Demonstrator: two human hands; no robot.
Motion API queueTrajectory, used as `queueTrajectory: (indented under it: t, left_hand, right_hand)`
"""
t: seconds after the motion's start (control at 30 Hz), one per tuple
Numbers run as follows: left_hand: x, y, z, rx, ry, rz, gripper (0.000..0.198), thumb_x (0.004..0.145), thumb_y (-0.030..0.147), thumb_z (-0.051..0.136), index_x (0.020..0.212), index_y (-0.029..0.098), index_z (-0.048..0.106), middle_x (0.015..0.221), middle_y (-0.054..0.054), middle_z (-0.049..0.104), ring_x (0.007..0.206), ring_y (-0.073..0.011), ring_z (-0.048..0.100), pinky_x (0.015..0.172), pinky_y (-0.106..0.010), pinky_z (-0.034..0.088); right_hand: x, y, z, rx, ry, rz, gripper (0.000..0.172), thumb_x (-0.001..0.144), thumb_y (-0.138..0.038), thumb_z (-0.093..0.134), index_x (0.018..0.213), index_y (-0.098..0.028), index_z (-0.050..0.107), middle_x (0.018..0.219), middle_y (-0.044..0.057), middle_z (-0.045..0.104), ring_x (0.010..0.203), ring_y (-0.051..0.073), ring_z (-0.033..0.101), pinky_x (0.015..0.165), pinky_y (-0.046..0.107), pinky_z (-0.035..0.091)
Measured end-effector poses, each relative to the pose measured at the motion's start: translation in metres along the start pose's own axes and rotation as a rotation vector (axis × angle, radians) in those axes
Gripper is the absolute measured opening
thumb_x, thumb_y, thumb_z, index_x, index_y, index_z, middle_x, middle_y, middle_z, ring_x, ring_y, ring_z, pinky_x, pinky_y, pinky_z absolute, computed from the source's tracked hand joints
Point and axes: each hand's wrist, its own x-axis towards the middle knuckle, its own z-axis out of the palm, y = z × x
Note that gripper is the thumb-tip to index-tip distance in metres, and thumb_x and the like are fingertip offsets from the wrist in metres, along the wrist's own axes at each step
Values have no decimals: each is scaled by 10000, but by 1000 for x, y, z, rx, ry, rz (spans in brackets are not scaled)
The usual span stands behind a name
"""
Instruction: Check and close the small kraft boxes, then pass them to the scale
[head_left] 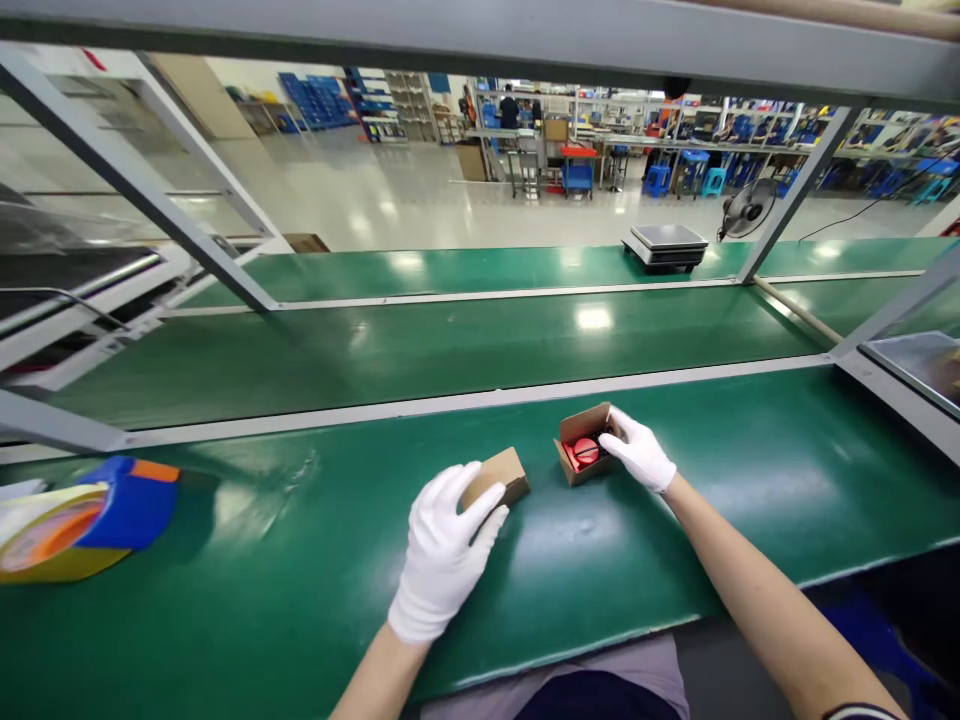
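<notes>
closed carton (501, 474), open carton (581, 440), red part (585, 452)

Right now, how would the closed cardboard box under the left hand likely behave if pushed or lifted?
The closed cardboard box looks small, so probably light. Its flat faces on the smooth green bench suggest it would slide, not roll. The thin card may dent under the left hand if squeezed.

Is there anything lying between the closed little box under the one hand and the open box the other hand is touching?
Nothing visible does. Between the closed box under the left hand and the open box at the right hand there is only bare green bench top. The tape dispenser lies far off to the left.
</notes>
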Motion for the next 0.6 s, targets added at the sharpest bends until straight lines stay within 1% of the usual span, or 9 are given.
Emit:
queueTrajectory:
  t: [0.07,0.13,0.17,0.23,0.3,0.37,0.43,0.53,0.6]
  left_hand:
    - [3,23,-1,-162,-21,-190,373,977,245,640,1347,286,655,1196,-100,718,1079,-267,695,941,-477,595]
    - [2,48,8,-483,-151,-495,461,1080,316,439,1534,251,491,995,-68,757,776,-168,699,744,-344,621]
    - [1,58,16,-642,-227,-638,517,1100,369,365,1594,222,399,991,-72,761,662,-140,661,652,-308,605]
    - [1,71,33,-854,-316,-819,623,1088,473,368,1639,190,301,1186,-129,744,593,-115,624,559,-287,572]
    - [2,74,47,-884,-297,-847,709,1024,508,529,1625,187,335,1385,-165,663,740,-147,700,643,-302,603]
    - [4,74,57,-804,-257,-829,721,969,460,640,1594,193,400,1360,-140,686,982,-214,735,856,-363,618]
    - [7,74,61,-707,-270,-827,695,948,404,667,1572,197,441,1272,-117,732,1138,-257,709,1020,-438,568]
    - [7,74,65,-694,-288,-820,703,937,360,672,1581,224,424,1281,-99,730,1161,-251,706,1066,-456,548]
    - [3,71,66,-760,-196,-757,605,957,337,650,1532,239,490,1282,-79,731,1148,-224,714,1062,-429,559]
  right_hand:
    - [0,-4,7,53,-128,38,292,913,-401,611,1066,-158,667,981,57,693,833,212,598,812,372,540]
    - [-14,-11,17,49,-157,32,225,910,-390,609,937,-168,638,840,22,643,744,186,555,704,323,507]
    - [-23,-16,21,47,-162,33,208,909,-381,609,912,-174,622,809,11,619,715,175,532,674,310,488]
    - [-41,-23,26,58,-170,38,188,911,-370,619,907,-182,607,796,2,594,700,166,502,658,300,466]
    - [-54,-26,25,140,-245,43,225,949,-406,605,983,-183,616,826,9,598,714,168,504,676,307,475]
    - [-57,-26,20,284,-369,65,335,1034,-487,483,1043,-182,622,796,11,599,706,171,523,704,323,502]
    - [-55,-25,17,389,-446,111,438,1083,-521,368,1000,-179,629,699,-2,568,658,168,530,706,330,524]
    - [-49,-24,26,354,-409,197,317,1016,-468,539,998,-177,663,726,6,629,679,175,593,724,334,566]
    - [-48,-24,34,233,-309,188,249,922,-374,644,1068,-179,695,865,36,716,760,195,658,774,355,594]
